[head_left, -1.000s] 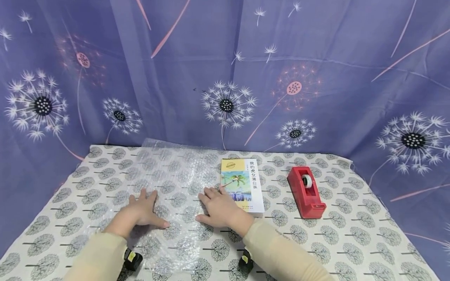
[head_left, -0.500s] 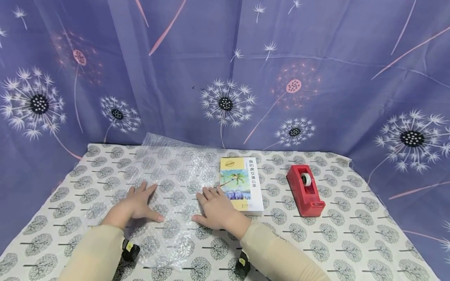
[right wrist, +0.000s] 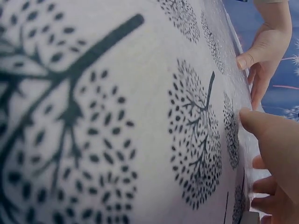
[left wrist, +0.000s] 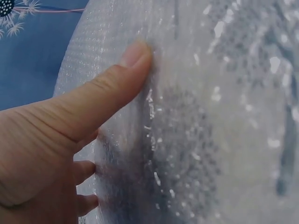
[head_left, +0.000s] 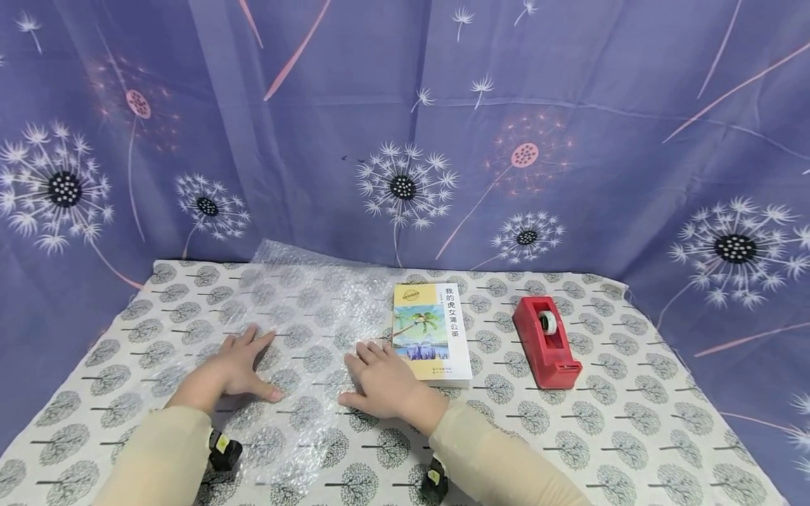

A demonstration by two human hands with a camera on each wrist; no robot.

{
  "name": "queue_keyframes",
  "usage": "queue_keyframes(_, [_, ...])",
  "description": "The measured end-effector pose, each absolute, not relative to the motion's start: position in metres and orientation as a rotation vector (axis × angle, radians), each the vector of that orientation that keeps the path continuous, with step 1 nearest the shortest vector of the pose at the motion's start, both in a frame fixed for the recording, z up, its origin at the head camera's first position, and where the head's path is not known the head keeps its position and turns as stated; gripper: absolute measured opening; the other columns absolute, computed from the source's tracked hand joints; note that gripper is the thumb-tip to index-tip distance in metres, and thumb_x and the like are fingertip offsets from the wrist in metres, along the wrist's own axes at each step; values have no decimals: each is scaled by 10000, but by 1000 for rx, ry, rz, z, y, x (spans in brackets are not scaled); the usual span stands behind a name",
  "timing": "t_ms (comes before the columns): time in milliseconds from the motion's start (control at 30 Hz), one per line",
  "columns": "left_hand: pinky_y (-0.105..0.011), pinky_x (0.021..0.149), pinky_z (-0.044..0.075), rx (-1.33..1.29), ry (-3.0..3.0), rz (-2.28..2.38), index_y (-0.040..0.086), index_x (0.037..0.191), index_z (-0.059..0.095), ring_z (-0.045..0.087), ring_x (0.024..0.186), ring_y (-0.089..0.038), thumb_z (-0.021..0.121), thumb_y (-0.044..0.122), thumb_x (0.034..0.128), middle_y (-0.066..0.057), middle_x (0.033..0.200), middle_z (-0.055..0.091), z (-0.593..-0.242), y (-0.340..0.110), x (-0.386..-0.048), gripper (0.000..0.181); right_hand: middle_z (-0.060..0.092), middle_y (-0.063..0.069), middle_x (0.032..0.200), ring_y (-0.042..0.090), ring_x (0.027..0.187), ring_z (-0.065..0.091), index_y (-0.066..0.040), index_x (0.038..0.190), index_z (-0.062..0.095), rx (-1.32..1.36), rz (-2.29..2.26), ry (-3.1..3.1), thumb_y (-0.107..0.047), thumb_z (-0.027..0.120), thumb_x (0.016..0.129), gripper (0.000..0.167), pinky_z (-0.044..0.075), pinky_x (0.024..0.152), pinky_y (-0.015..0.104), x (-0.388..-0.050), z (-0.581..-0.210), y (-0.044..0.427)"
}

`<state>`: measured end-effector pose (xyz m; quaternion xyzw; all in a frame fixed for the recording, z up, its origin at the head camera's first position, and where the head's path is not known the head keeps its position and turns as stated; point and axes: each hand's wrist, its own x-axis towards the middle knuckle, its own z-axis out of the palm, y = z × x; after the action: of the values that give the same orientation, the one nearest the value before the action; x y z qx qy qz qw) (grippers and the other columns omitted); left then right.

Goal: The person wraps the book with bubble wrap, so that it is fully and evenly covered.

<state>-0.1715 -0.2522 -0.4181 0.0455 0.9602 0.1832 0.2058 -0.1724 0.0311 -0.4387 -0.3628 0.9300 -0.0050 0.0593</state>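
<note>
A clear sheet of bubble wrap (head_left: 304,330) lies over the left half of the patterned cloth, its far edge lifted against the curtain. My left hand (head_left: 237,369) rests on its left part with fingers spread; the left wrist view shows the thumb (left wrist: 138,56) and fingertips touching the plastic. Near the sheet's right edge rests my right hand (head_left: 382,379), fingers extended, beside the lower left corner of a book (head_left: 430,334). The book lies flat, with a palm tree on its cover. Neither hand grips anything.
A red tape dispenser (head_left: 547,344) with a roll of tape stands right of the book. White cloth with a tree print (head_left: 633,436) covers the table. Behind hangs a purple dandelion curtain (head_left: 405,105).
Both hands have shifted slightly left, and the near right part of the bubble wrap has drawn left with them. The book and tape dispenser stay in place on the cloth.
</note>
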Motion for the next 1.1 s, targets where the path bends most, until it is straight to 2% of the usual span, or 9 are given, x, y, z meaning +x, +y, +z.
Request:
queue_keyframes(200, [-837, 923, 122, 116, 2694, 497, 46, 1494, 215, 11, 1293, -671, 808, 631, 491, -363, 1504, 31, -417, -257, -165, 1303, 314, 124, 1531, 304, 1417, 291, -142, 1445, 389, -1103, -146, 2803, -596, 430, 920, 696, 235, 1169, 497, -179, -439, 34])
queue_keyframes(467, [-856, 896, 120, 112, 2713, 464, 42, 1487, 229, 39, 1286, -677, 803, 641, 494, -375, 1494, 62, -415, -258, -160, 1294, 330, 195, 1507, 337, 1403, 309, -111, 1386, 465, -1011, -400, 2802, -510, 518, 916, 619, 284, 1154, 476, -193, -436, 30])
queue_keyframes(667, [-853, 901, 123, 105, 2706, 465, 50, 1490, 231, 36, 1293, -670, 806, 633, 506, -367, 1501, 59, -418, -255, -160, 1280, 367, 183, 1491, 320, 1396, 329, -76, 1401, 441, -970, -355, 2781, -481, 531, 915, 638, 291, 1154, 466, -210, -436, 26])
queue_keyframes(933, [-839, 912, 161, 107, 2705, 488, 61, 1490, 243, 34, 1299, -663, 817, 612, 497, -357, 1506, 53, -421, -252, -159, 1273, 301, 122, 1538, 278, 1425, 281, -156, 1441, 395, -865, -131, 2795, -550, 533, 893, 689, 211, 1182, 477, -234, -437, 26])
queue_keyframes(1100, [-843, 915, 117, 93, 2700, 515, 59, 1491, 230, 16, 1304, -659, 825, 596, 489, -352, 1509, 39, -418, -258, -160, 1283, 286, 101, 1547, 262, 1432, 268, -183, 1457, 370, -867, -56, 2793, -585, 485, 902, 695, 165, 1188, 501, -235, -435, 21])
